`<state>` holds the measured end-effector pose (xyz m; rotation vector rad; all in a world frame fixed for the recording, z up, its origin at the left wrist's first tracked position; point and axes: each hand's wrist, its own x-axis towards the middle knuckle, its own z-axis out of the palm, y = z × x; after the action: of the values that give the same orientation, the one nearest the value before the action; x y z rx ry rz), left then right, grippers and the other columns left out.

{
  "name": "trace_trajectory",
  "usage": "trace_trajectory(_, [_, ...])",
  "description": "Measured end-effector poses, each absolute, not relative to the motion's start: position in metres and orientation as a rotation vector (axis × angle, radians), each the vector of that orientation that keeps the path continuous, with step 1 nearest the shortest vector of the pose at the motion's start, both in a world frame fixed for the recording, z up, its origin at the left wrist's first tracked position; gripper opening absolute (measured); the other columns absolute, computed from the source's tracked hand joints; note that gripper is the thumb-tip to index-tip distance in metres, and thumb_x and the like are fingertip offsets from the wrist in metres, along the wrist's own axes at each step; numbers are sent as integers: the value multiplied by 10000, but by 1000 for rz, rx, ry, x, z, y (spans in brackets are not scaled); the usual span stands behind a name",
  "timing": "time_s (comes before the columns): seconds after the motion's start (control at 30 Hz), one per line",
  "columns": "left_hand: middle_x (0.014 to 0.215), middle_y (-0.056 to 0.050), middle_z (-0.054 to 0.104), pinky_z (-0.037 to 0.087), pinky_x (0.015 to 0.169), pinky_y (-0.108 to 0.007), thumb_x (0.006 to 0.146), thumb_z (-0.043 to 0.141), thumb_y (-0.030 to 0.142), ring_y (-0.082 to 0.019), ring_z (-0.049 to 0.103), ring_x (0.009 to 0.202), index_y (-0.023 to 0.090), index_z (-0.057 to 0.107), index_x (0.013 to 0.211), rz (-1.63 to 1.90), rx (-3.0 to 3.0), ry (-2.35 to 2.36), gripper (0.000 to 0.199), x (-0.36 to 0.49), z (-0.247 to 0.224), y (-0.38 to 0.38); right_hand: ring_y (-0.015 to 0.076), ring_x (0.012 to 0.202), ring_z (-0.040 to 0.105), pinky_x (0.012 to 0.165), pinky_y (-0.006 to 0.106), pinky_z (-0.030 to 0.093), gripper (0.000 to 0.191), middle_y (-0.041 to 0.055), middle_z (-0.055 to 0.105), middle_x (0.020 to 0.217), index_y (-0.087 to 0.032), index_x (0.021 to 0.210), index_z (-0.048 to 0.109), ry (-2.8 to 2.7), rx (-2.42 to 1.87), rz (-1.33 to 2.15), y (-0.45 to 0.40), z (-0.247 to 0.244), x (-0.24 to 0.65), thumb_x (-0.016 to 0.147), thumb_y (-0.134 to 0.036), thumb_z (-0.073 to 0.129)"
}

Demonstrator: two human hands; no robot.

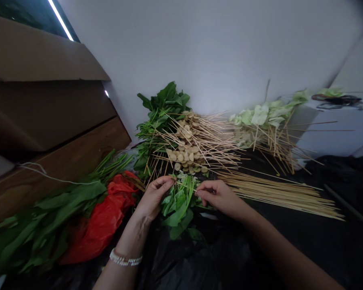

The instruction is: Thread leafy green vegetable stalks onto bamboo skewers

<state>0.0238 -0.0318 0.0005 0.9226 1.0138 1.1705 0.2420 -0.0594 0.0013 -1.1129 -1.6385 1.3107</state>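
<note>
A bunch of leafy greens hangs between my two hands, its leaves drooping over the black plastic. Across its stems runs a thin bamboo skewer, partly hidden by the greens. On the left side, my left hand pinches the skewer's end close to the stems, thumb against the fingers. My right hand has thumb and index finger closed on the other end. Just beyond my hands lie skewers threaded with pale round slices. Loose bamboo skewers lie in a bundle to the right.
Dark leafy greens on skewers are heaped against the white wall. Skewered pale cabbage-like leaves stand at back right. To the left are a red plastic bag, long loose greens and a cardboard box. Black plastic covers the surface.
</note>
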Motion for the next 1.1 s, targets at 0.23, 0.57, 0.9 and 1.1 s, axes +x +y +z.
trace_trajectory(0.23, [686, 7, 696, 478, 577, -159, 529, 907, 325, -77, 602, 601, 156, 756, 748, 1152, 946, 1001, 315, 24, -1, -32, 110, 548, 529, 561, 228, 405, 158, -20, 602, 580, -158, 789, 668, -1659, -1125, 1306, -59, 0, 241, 824, -289, 587])
trace_trajectory(0.57, [693, -7, 712, 471, 571, -167, 507, 916, 339, -86, 601, 599, 156, 774, 739, 1159, 994, 1038, 328, 24, -1, -32, 120, 555, 540, 568, 234, 412, 162, -13, 608, 583, -157, 785, 671, -1673, -1154, 1304, -59, -1, 241, 819, -291, 588])
trace_trajectory(0.9, [687, 10, 696, 440, 576, -163, 537, 901, 361, -79, 577, 612, 189, 771, 767, 1198, 1137, 1064, 315, 22, -4, -30, 117, 544, 536, 558, 231, 402, 161, -15, 610, 573, -152, 786, 675, -1647, -1139, 1308, -59, -3, 238, 820, -279, 584])
trace_trajectory(1.1, [689, 6, 695, 431, 587, -177, 554, 885, 398, -80, 554, 603, 184, 769, 736, 1156, 1188, 1089, 304, 21, -5, -29, 123, 551, 548, 562, 234, 407, 173, -11, 617, 578, -151, 782, 681, -1662, -1139, 1278, -58, -5, 238, 816, -294, 590])
